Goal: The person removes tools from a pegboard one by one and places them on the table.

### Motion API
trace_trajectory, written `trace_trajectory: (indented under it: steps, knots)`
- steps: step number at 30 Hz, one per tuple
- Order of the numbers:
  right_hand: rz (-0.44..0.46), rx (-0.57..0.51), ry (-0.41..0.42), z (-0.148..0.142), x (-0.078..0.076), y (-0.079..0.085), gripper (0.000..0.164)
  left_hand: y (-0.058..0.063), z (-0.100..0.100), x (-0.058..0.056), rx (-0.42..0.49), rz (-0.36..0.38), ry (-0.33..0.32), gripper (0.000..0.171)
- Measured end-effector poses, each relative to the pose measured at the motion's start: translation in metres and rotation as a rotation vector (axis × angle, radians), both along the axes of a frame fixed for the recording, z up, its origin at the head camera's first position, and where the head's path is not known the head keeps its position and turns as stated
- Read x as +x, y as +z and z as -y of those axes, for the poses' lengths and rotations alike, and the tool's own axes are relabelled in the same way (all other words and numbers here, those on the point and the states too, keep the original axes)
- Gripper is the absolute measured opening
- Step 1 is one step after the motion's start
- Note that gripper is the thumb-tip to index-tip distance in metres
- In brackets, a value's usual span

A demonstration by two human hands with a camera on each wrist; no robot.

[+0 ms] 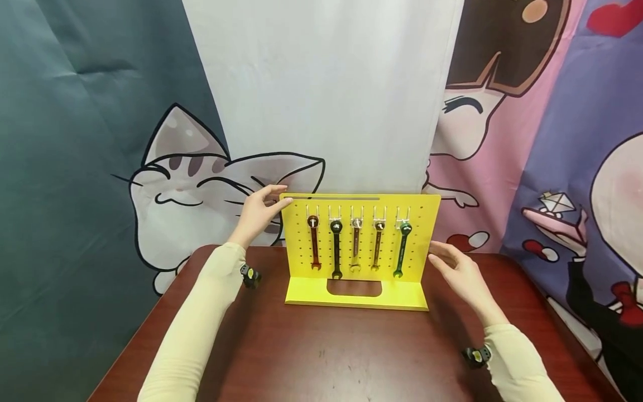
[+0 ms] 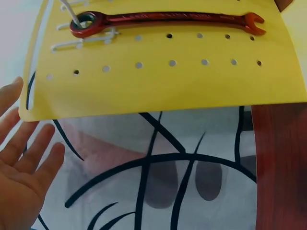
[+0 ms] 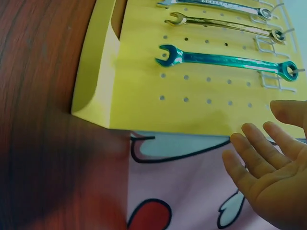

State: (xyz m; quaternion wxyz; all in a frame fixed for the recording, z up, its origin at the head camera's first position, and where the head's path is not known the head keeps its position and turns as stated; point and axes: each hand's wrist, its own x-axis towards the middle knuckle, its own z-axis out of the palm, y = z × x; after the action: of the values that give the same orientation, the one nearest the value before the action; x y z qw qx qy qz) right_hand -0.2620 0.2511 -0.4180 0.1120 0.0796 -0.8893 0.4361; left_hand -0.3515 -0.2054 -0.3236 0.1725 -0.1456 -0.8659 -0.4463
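Pegboard (image 1: 422, 229) on table (image 1: 321, 346); cartoon backdrop (image 1: 326, 95)

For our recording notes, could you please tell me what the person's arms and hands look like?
The plain, pale cream fabric left sleeve and matching right sleeve reach the wrists. A small black left wrist device and similar right wrist device bear yellowish marks too small to read. The left hand and right hand wear no gloves.

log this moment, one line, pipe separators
yellow pegboard: upright on table | five wrenches: hanging on it | left hand: at upper left corner | right hand: by right edge, fingers extended
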Motion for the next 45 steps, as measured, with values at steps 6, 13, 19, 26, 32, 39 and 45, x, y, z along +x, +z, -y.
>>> trace_trajectory:
  steps: [6, 13, 19, 26, 32, 39, 45]
  knots:
    - [0.011, -0.033, 0.028, 0.013, -0.016, -0.006, 0.051, -0.003, 0.009, -0.005, 0.234, 0.128, -0.108, 0.052]
    - [0.033, -0.108, 0.076, 0.029, -0.03, -0.008, 0.05, -0.002, 0.012, -0.013, 0.403, 0.181, -0.162, 0.047]
    - [0.045, -0.151, 0.096, 0.041, -0.031, -0.014, 0.049, 0.001, 0.013, -0.018, 0.379, 0.137, -0.127, 0.033]
    - [0.03, -0.153, 0.078, 0.042, -0.034, -0.019, 0.05, -0.008, 0.007, -0.024, 0.367, 0.105, -0.126, 0.03]
    - [0.054, -0.179, 0.063, 0.048, -0.035, -0.025, 0.054, -0.014, 0.008, -0.024, 0.337, 0.107, -0.093, 0.036]
    - [0.064, -0.178, 0.034, 0.046, -0.032, -0.03, 0.053, -0.015, 0.005, -0.024, 0.3, 0.149, -0.092, 0.036]
    - [0.074, -0.195, 0.04, 0.052, -0.033, -0.031, 0.048, -0.01, 0.008, -0.022, 0.261, 0.181, -0.095, 0.036]
